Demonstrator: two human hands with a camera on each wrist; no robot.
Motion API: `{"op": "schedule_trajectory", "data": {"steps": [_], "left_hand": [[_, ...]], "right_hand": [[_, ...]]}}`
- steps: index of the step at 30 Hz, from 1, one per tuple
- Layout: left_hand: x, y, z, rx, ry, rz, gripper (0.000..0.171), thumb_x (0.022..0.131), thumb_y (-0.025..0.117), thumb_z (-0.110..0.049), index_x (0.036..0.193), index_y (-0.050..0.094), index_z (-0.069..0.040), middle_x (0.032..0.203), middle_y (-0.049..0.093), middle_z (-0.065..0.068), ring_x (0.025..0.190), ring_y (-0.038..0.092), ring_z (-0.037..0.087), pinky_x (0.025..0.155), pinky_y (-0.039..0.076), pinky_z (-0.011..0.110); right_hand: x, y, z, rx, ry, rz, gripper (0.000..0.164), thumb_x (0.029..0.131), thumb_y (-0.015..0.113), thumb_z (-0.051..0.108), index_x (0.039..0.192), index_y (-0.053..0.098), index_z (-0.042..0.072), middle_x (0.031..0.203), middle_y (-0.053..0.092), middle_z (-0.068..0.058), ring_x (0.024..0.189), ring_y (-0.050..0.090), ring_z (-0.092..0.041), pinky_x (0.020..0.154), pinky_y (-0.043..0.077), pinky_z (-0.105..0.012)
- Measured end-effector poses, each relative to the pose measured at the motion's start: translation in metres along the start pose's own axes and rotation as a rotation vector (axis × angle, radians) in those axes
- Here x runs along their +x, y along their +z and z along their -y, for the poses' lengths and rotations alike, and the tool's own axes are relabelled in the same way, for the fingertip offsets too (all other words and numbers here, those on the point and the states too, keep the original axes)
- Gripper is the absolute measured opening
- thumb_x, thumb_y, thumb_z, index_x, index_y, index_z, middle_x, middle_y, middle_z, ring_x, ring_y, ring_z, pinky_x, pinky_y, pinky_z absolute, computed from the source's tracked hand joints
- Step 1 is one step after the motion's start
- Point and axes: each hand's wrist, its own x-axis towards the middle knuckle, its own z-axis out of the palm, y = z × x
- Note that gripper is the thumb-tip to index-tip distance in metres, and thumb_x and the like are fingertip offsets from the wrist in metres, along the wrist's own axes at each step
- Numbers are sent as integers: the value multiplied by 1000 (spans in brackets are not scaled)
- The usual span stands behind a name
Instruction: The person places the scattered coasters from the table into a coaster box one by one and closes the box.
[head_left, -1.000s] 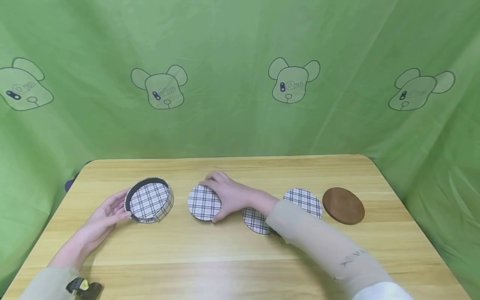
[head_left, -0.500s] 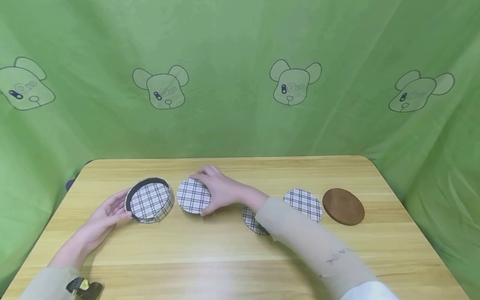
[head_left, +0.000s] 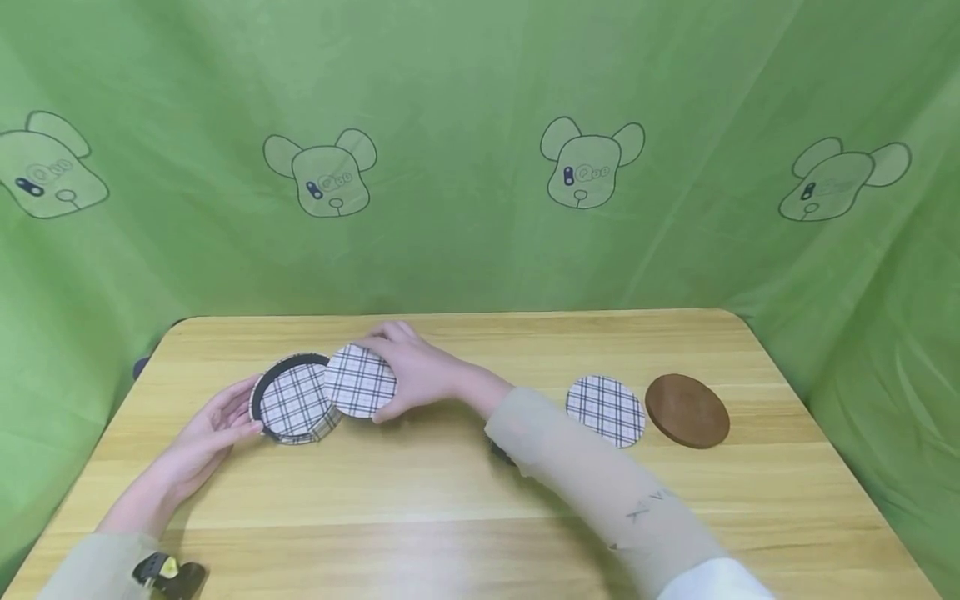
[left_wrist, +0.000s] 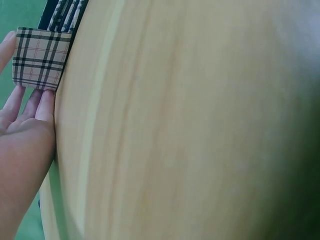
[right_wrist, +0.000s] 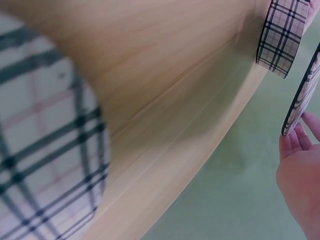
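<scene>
Held in my right hand (head_left: pixel 420 371) is a round plaid coaster (head_left: pixel 358 382), pinched between thumb and fingers at its right edge. It overlaps the right rim of a round plaid coaster holder (head_left: pixel 324 425) with a black inner wall. My left hand (head_left: pixel 213 429) grips that holder by its left side, thumb in front and fingers behind. A plaid pattern covers the holder's floor. In the right wrist view, the held coaster (right_wrist: pixel 302 95) is tilted, its dark edge showing, close to the holder's plaid wall (right_wrist: pixel 282 35).
A plaid coaster (head_left: pixel 606 410) lies on the wooden table (head_left: pixel 420 500), right of centre. Beside it is a brown coaster (head_left: pixel 686 411). My right sleeve (head_left: pixel 592 483) hides most of another dark-edged disc (head_left: pixel 501 452). A green curtain (head_left: pixel 465 275) with bear outlines hangs behind.
My right hand has carried the plaid coaster leftward and slightly up in the view, from apart from the holder to overlapping its rim. My left hand and the holder have hardly moved.
</scene>
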Motion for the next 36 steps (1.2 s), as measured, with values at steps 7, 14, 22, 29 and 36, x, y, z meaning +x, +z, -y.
{"op": "schedule_trajectory", "data": {"steps": [7, 14, 22, 29, 36], "left_hand": [[0, 0, 0, -13, 1, 6, 76, 101, 59, 7, 166, 22, -3, 141, 48, -28, 128, 51, -14, 104, 44, 0], [1, 1, 0, -29, 12, 12, 73, 101, 59, 8, 165, 26, -6, 141, 49, -26, 128, 53, -13, 105, 44, 0], [1, 1, 1, -29, 21, 18, 73, 101, 58, 9, 165, 25, -4, 141, 50, -26, 128, 53, -13, 105, 44, 1], [1, 1, 2, -21, 23, 19, 73, 101, 57, 9, 165, 26, -4, 141, 50, -27, 128, 53, -13, 105, 44, 1], [0, 1, 2, -18, 22, 12, 72, 101, 58, 8, 165, 28, -7, 140, 50, -29, 128, 53, -14, 105, 44, 1]], "right_hand": [[10, -1, 10, -14, -13, -16, 114, 73, 96, 43, 164, 37, 9, 163, 37, -13, 152, 32, -29, 131, 37, -48], [20, 3, 18, -42, -22, -40, 114, 73, 96, 45, 164, 38, 8, 163, 39, -12, 152, 34, -27, 131, 37, -45], [31, 8, 28, -80, 6, -48, 116, 72, 95, 50, 164, 37, 10, 164, 40, -10, 152, 35, -24, 131, 37, -41], [40, 13, 32, -74, 11, -46, 115, 73, 95, 50, 163, 38, 8, 163, 40, -10, 152, 35, -24, 130, 38, -41], [49, 21, 35, -76, 5, -45, 114, 73, 95, 51, 162, 40, 7, 164, 40, -13, 152, 34, -25, 131, 35, -40]]}}
